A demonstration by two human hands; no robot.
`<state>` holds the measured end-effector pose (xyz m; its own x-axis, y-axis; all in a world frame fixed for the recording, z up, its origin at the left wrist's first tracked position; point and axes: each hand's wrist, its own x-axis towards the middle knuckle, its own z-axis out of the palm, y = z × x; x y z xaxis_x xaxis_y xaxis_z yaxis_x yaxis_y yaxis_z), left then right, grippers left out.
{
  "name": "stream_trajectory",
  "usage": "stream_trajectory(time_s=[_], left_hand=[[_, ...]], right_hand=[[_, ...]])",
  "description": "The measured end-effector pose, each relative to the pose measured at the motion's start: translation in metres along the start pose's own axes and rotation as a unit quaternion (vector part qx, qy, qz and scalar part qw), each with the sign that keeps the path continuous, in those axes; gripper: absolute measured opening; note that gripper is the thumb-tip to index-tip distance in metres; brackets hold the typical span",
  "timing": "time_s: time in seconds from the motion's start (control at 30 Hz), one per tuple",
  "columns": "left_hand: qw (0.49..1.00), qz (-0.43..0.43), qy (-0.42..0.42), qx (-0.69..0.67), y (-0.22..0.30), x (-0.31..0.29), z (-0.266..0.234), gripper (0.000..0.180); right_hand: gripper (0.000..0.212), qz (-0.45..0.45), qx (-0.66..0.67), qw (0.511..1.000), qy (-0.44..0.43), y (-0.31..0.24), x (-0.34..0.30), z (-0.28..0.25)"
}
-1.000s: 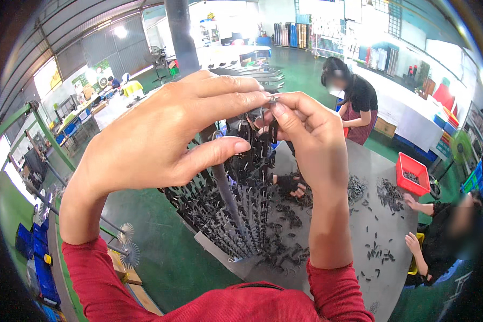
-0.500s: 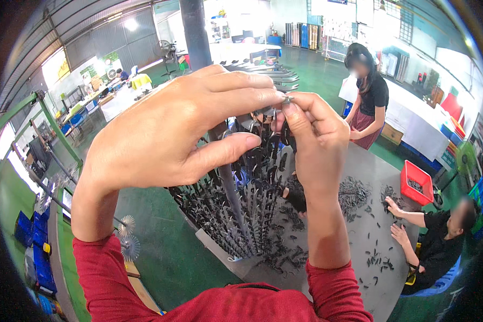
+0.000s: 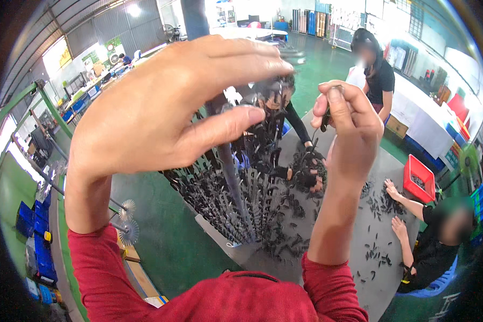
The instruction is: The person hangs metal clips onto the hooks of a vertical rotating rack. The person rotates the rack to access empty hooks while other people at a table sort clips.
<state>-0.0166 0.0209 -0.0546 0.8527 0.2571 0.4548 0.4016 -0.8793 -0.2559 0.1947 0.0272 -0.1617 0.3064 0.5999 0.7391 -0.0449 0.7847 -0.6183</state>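
My left hand is raised in front of a rack hung with many small dark curved pieces. Its fingers are stretched out and the thumb stands apart, with nothing seen gripped; part of the rack's top is hidden behind it. To the right, my right hand is held up, apart from the rack. Thumb and fingers pinch a small dark curved piece, mostly covered by the fingertips. A grey post runs up through the rack. Loose dark curved pieces lie scattered on the grey table below.
A red basket stands at the table's right side, near a seated co-worker whose hands rest on the tabletop. Behind the rack, another person's hands are among the pieces. A third person stands beyond the table.
My right hand has moved right, away from my left hand and the rack, with the small piece pinched. The left hand has stayed near the rack's top. The hands behind the rack show more.
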Motion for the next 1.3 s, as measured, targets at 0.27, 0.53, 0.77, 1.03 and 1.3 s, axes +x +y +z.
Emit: stream_trajectory(time_s=[0.27,0.53,0.77,1.03,1.3], left_hand=[[0.996,-0.078,-0.02,0.028,0.003,0.002,0.003,0.065],[0.998,-0.015,-0.064,-0.012,-0.008,-0.002,-0.016,0.075],[0.999,-0.027,-0.021,-0.025,0.009,-0.015,-0.007,0.05],[1.0,-0.018,0.002,-0.012,0.009,-0.005,-0.005,0.046],[1.0,-0.008,-0.001,-0.016,0.007,0.004,0.0,0.048]], right_hand=[[0.02,-0.064,-0.546,0.835,-0.022,0.014,0.016,-0.035],[0.023,0.037,-0.008,0.99,-0.139,-0.01,-0.003,0.031],[0.015,0.014,-0.024,0.996,-0.088,-0.011,-0.015,0.038],[0.013,-0.062,-0.008,0.998,-0.012,-0.001,-0.008,0.045],[0.013,-0.061,-0.02,0.998,0.014,-0.003,-0.006,0.039]])
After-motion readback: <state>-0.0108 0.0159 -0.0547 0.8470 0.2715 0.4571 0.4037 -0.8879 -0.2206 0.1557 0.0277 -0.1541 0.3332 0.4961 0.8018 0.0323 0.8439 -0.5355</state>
